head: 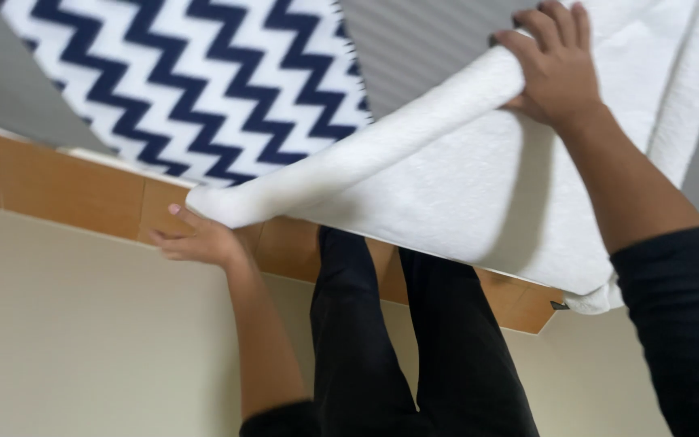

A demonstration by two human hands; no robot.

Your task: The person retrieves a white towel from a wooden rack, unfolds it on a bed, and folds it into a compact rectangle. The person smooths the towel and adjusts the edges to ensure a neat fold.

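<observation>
A thick white quilted blanket (463, 186) lies partly rolled over the edge of a bed. My left hand (200, 239) grips the near end of the roll, down by the wooden bed frame (66, 186). My right hand (556, 69) is closed over the far end of the roll, fingers curled on top. The roll runs diagonally between both hands. Under it lies a navy and white zigzag sheet (204, 81).
A grey cover (414, 44) shows beyond the zigzag sheet. My legs in black trousers (414, 348) stand against the bed frame on a pale floor (82, 324).
</observation>
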